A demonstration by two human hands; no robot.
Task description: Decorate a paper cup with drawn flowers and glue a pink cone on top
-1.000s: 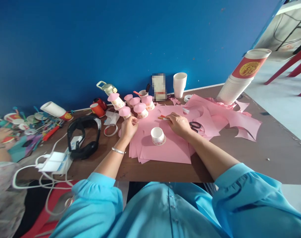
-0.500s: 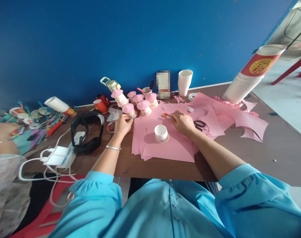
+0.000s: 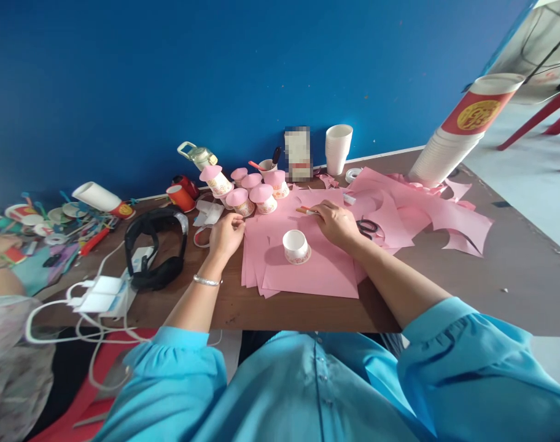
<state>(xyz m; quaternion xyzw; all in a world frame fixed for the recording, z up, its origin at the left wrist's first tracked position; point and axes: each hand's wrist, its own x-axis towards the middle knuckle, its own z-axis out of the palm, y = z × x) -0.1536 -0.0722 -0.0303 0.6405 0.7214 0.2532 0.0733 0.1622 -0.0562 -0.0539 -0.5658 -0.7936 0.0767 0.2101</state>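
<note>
My left hand point(image 3: 227, 234) rests on the brown table at the paper's left edge, fingers curled together, with nothing visible in them. Just beyond it stands a small floral paper cup with a pink cone top point(image 3: 239, 201), among several alike. My right hand point(image 3: 336, 224) lies on the stacked pink paper sheets point(image 3: 317, 276), its fingers closed around thin orange-and-brown pencil-like sticks point(image 3: 304, 210); their exact kind is unclear. Between my hands, a white cup point(image 3: 296, 244) with a floral rim stands on the sheets. Black-handled scissors point(image 3: 368, 228) lie beside my right wrist.
Cut pink paper scraps point(image 3: 418, 212) spread to the right, under a leaning stack of paper cups point(image 3: 455, 147). Another white cup stack point(image 3: 338, 150) stands by the wall. Left are a black headband device point(image 3: 158, 245), white cables point(image 3: 81, 334) and another person's arm point(image 3: 3, 276).
My left hand has drawn back slightly from the pink-topped cup. My right hand stays at the pencil-like sticks. The whole view has shifted a little.
</note>
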